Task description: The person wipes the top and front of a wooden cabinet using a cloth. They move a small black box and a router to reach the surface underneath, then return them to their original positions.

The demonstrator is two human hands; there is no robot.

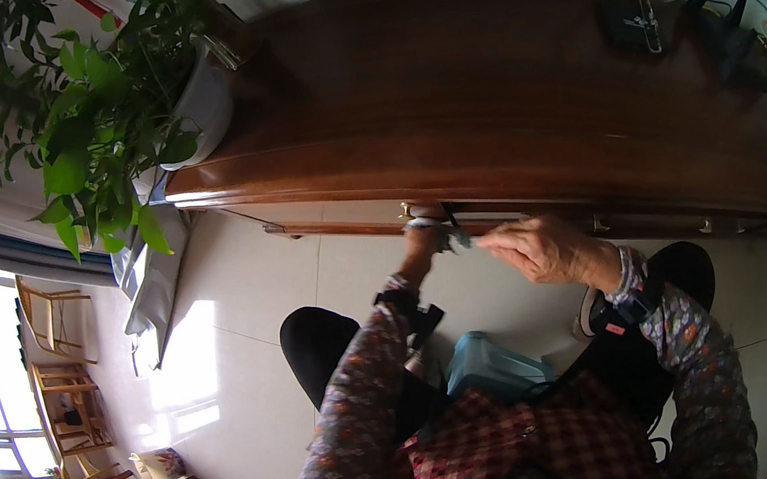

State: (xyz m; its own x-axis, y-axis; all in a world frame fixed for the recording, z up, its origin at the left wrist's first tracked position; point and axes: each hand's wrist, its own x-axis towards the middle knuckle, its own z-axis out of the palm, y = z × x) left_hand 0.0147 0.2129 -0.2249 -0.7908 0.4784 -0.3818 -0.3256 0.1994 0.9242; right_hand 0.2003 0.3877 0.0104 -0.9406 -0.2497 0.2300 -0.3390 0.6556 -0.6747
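A dark wooden cabinet (406, 99) stands before me, with brass-coloured pulls along its front. My left hand (425, 226) is at the cabinet's front edge, beside a brass pull (407, 211); a grey-white cloth (457, 238) shows around its fingers, which are partly hidden. Just right of the cloth, my right hand (545, 249) is raised with its fingers bent together and pointing left. Whether anything thin lies between those fingertips cannot be told. On the floor between my legs sits a light blue plastic container (492, 366).
A leafy plant in a white pot (202, 110) stands on the cabinet's left end. A black router (731, 44), a small black box (633, 24) and cables occupy the right end. Wooden chairs (50, 318) are at far left, near a window.
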